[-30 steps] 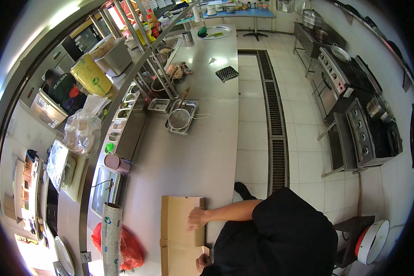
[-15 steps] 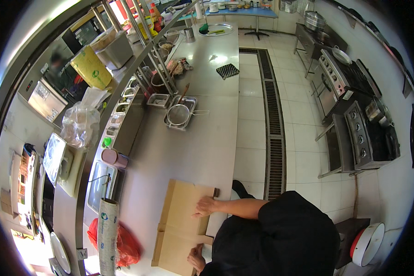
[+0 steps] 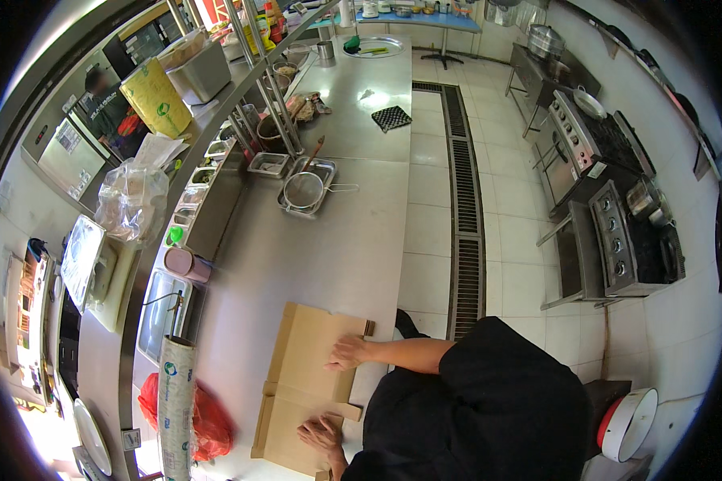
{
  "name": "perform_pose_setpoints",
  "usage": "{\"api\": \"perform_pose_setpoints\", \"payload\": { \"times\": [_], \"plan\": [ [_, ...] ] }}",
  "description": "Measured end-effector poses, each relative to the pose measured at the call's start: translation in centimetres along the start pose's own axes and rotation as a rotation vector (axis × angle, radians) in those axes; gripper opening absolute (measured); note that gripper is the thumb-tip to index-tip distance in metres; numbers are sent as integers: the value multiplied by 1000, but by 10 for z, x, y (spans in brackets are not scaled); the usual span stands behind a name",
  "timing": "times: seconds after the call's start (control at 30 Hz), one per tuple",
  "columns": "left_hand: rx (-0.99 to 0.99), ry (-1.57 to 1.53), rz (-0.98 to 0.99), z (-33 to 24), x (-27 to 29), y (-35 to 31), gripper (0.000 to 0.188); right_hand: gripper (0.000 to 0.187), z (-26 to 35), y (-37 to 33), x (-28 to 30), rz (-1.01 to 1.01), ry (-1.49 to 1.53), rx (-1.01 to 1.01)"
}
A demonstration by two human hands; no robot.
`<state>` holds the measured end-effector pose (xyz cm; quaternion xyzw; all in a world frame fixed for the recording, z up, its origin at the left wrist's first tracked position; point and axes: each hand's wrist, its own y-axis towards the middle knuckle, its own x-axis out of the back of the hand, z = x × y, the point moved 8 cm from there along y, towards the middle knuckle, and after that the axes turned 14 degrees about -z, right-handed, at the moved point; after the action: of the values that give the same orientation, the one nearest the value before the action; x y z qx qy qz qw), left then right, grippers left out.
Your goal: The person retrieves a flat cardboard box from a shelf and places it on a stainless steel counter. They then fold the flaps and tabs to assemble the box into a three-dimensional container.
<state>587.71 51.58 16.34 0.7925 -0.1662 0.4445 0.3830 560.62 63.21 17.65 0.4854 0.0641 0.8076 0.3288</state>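
An unfolded brown cardboard box (image 3: pixel 305 353) lies on the steel counter in front of me, with a crease across its middle and low raised edges. My right hand (image 3: pixel 348 353) rests on its upper panel, fingers pointing left and slightly bent against the board. On the lower panel, my left hand (image 3: pixel 321 435) lies with its fingers spread. Neither hand holds anything visible. A small side tab (image 3: pixel 350 411) sticks out between the two hands toward my body.
Left of the cardboard stand a large roll of plastic film (image 3: pixel 176 401) and a red plastic bag (image 3: pixel 210 425). Farther up the counter (image 3: pixel 329 248), a strainer (image 3: pixel 303 191) sits over a metal tray. Stoves (image 3: pixel 634 232) line the right wall. Another person (image 3: pixel 108 116) stands far left.
My left hand has moved from the cardboard's near edge onto its lower panel, its fingers spreading out. My right hand stays on the upper panel. The whole view has shifted slightly.
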Motion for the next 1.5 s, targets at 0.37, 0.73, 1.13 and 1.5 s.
{"api": "perform_pose_setpoints", "payload": {
  "times": [0.37,0.73,1.13,1.5],
  "plan": [
    [503,-349,262,63,24,-3,31,42,6,5,7,-1,18,-15],
    [1011,193,133,159,92,-88,76,33,-26,21,55,-196,-143,-298],
    [1264,-545,21,173,98,-69,55,84,-113,1,36,106,-254,-737],
    [1119,-752,-5,117,118,-20,40,69,-187,-18,22,169,141,-701]
  ]
}}
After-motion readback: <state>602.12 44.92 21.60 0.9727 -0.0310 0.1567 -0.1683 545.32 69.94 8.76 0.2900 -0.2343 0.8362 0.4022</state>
